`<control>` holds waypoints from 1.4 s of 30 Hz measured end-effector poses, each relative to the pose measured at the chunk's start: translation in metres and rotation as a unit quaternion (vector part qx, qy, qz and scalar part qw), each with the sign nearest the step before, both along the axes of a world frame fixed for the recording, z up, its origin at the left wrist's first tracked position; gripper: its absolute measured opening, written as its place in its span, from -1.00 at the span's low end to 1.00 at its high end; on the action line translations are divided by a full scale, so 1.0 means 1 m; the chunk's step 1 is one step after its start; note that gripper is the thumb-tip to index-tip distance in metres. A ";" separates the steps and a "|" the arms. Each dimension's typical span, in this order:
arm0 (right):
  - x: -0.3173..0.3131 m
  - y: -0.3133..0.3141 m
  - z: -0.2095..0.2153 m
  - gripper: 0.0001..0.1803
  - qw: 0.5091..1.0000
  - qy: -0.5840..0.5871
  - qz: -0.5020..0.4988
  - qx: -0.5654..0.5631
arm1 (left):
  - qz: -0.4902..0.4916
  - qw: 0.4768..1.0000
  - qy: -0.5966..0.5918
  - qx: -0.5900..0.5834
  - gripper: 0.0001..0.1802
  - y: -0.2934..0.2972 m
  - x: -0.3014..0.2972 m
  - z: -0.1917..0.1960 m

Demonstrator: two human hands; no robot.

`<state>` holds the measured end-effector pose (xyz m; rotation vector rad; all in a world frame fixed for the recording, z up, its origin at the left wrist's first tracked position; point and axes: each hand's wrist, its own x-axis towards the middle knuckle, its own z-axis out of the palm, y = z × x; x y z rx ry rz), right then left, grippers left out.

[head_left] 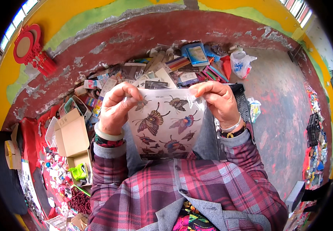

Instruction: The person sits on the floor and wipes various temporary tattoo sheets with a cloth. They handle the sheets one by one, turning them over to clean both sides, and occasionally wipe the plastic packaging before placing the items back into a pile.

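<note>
Between my two hands hangs a clear plastic sleeve with a butterfly sticker sheet (164, 125) in it, printed with several patterned butterflies. My left hand (116, 106) pinches its upper left corner between thumb and fingers. At the upper right corner, my right hand (221, 102) grips the edge in the same way. The sheet is held up above my lap, its printed side facing me. A dark strip runs along its bottom edge. Behind it, my legs are partly hidden.
Ahead lies a pile of packets, booklets and a blue package (197, 54) against the wall. A white plastic bag (242, 63) stands right of it. An opened cardboard box (73, 133) is at left, near dark red beads (79, 200). A black crate (240, 100) sits by my right hand.
</note>
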<state>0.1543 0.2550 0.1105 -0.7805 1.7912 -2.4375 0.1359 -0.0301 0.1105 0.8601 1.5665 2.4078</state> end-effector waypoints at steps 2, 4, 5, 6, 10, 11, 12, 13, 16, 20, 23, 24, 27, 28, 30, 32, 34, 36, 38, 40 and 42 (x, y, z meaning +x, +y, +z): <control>-0.001 0.002 0.002 -0.74 1.000 0.007 0.018 0.004 | -0.040 0.999 -0.024 0.009 -0.87 -0.003 -0.001 0.005; 0.002 0.001 0.006 -0.69 0.999 -0.028 0.026 0.000 | -0.069 0.997 -0.033 0.025 -0.84 -0.004 -0.002 0.006; 0.003 0.000 0.006 -0.66 0.998 -0.045 0.031 -0.002 | -0.079 0.996 -0.030 0.039 -0.82 -0.003 -0.002 0.004; 0.000 0.004 0.001 -0.72 0.998 -0.049 -0.003 0.035 | -0.062 0.997 -0.026 0.042 -0.80 -0.001 -0.002 0.002; -0.001 -0.001 -0.002 -0.86 0.995 -0.031 -0.077 0.048 | 0.076 0.997 -0.024 0.023 -0.63 0.015 0.003 0.002; 0.000 -0.004 0.004 -0.85 0.996 -0.050 -0.070 0.012 | 0.073 0.997 -0.026 0.019 -0.61 0.016 0.004 0.005; 0.002 -0.008 0.013 -0.84 0.996 -0.068 -0.060 -0.025 | 0.071 0.997 -0.027 0.014 -0.60 0.017 0.006 0.008; 0.003 -0.012 0.021 -0.83 0.993 -0.087 -0.051 -0.062 | 0.069 0.997 -0.028 0.009 -0.58 0.017 0.008 0.011; -0.003 -0.012 0.033 -0.74 0.978 0.040 -0.125 0.161 | 0.070 0.996 0.002 -0.054 -0.60 0.020 0.016 0.017; -0.002 -0.021 0.066 -0.66 0.824 0.270 -0.081 0.492 | 0.114 0.976 0.113 -0.150 -0.65 0.038 0.029 0.027; -0.004 -0.023 0.074 -0.65 0.750 0.352 -0.099 0.551 | 0.134 0.940 0.220 -0.223 -0.69 0.038 0.034 0.035; -0.006 -0.023 0.074 -0.65 0.749 0.370 -0.088 0.542 | 0.139 0.938 0.233 -0.215 -0.71 0.038 0.035 0.031; -0.010 -0.029 0.072 -0.62 0.753 0.403 -0.042 0.518 | 0.180 0.896 0.290 -0.284 -0.72 0.041 0.040 0.040; -0.010 -0.033 0.070 -0.60 0.749 0.409 -0.040 0.520 | 0.183 0.896 0.292 -0.280 -0.73 0.041 0.040 0.039; -0.010 -0.032 0.068 -0.57 0.771 0.360 -0.024 0.524 | 0.190 0.897 0.296 -0.269 -0.75 0.042 0.041 0.037; -0.010 -0.027 0.069 -0.57 0.798 0.302 0.010 0.522 | 0.179 0.929 0.249 -0.207 -0.77 0.038 0.040 0.034; -0.011 -0.017 0.067 -0.59 0.844 0.223 0.025 0.487 | 0.163 0.954 0.189 -0.164 -0.77 0.032 0.039 0.033; -0.012 -0.005 0.068 -0.68 0.876 0.145 0.050 0.457 | 0.149 0.973 0.142 -0.109 -0.77 0.030 0.038 0.032; -0.014 0.006 0.065 -0.76 0.875 0.130 0.060 0.463 | 0.144 0.981 0.103 -0.075 -0.77 0.026 0.037 0.031; -0.012 0.010 0.066 -0.80 0.892 0.096 0.059 0.438 | 0.140 0.988 0.063 -0.033 -0.77 0.023 0.035 0.025; -0.011 0.016 0.058 -0.79 0.909 0.070 0.059 0.406 | 0.142 0.989 0.047 -0.022 -0.77 0.023 0.033 0.020</control>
